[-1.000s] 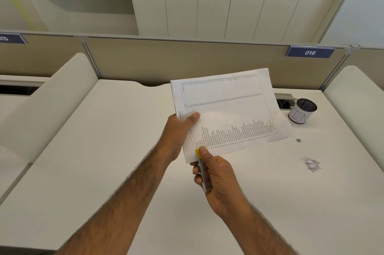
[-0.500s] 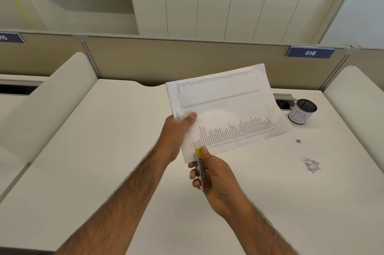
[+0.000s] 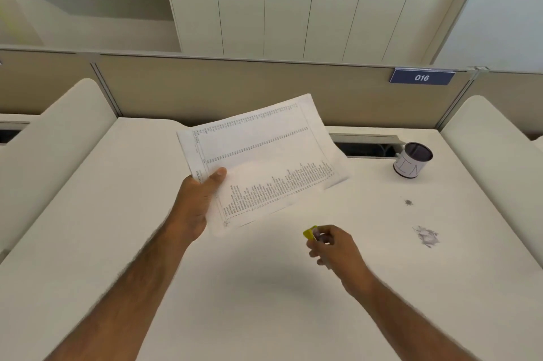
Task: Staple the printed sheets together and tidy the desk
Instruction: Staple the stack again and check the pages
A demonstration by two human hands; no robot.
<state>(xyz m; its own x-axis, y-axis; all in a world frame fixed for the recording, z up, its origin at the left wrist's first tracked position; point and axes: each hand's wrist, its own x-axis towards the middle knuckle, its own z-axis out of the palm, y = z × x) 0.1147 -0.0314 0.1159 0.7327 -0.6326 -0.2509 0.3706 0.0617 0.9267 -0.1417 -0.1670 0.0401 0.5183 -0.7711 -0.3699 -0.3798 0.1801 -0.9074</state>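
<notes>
Printed sheets are held above the desk by the left hand, thumb pressed on their left edge. The right hand grips a small stapler with a yellow tip, apart from the sheets, to their lower right.

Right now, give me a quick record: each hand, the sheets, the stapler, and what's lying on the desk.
left hand: grips the printed sheets at their left edge, above the desk
right hand: holds the stapler, yellow end showing, apart from the sheets
staple: too small to tell
on desk: cup at far right; crumpled scrap and dark speck nearer
</notes>
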